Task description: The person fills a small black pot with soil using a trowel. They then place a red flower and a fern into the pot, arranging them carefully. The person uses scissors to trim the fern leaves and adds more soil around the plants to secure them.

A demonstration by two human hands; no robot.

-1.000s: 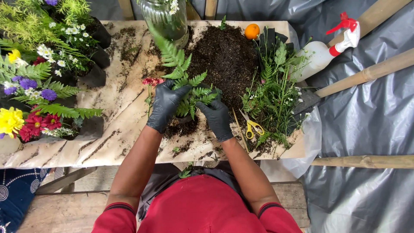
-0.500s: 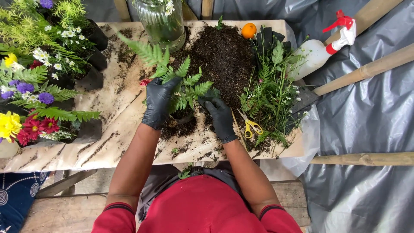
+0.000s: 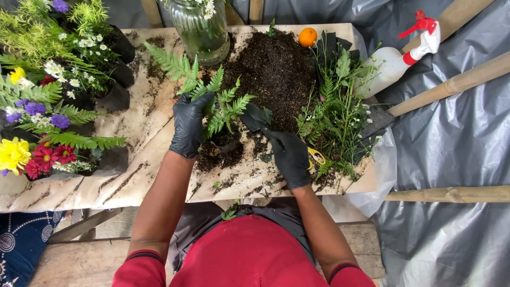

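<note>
Head view: fern against left-hand fingers

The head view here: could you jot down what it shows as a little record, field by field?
Left hand: black-gloved left hand closed on the fern
Right hand: black-gloved right hand holding a small dark trowel
Work surface: paper-covered table
Middle: heap of dark soil
Back: glass jar, orange ball
Right: cut greenery, yellow scissors, spray bottle
Left: potted flowers
</note>
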